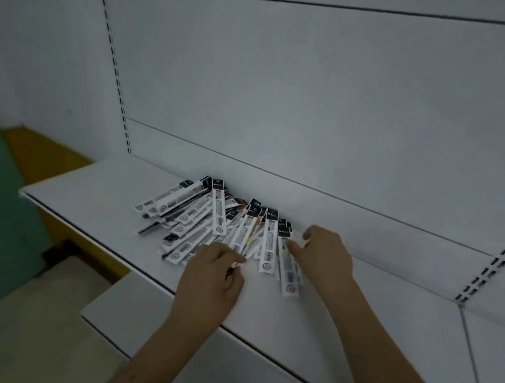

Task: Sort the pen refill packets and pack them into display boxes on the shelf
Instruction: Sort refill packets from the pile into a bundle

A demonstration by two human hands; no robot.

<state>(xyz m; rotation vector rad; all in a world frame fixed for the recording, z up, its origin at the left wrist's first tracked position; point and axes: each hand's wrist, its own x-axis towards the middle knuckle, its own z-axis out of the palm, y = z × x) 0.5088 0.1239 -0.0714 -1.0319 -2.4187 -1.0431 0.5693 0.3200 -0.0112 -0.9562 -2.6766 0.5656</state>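
White sheet metal forms the shelf [94, 200], and a fanned heap of pen refill packets [209, 221] is spread near its back edge, toward the left end, probably so that each printed face can be read for sorting. No display boxes are seen. The packets are long, narrow white sleeves with black header tabs and barcode print; some are overlapped and turned face down. The right hand [322, 257] is laid at the heap's right end, its fingers loosely extended onto one packet. The left hand [212, 275] is curled near the front edge, a packet end pinched in it.
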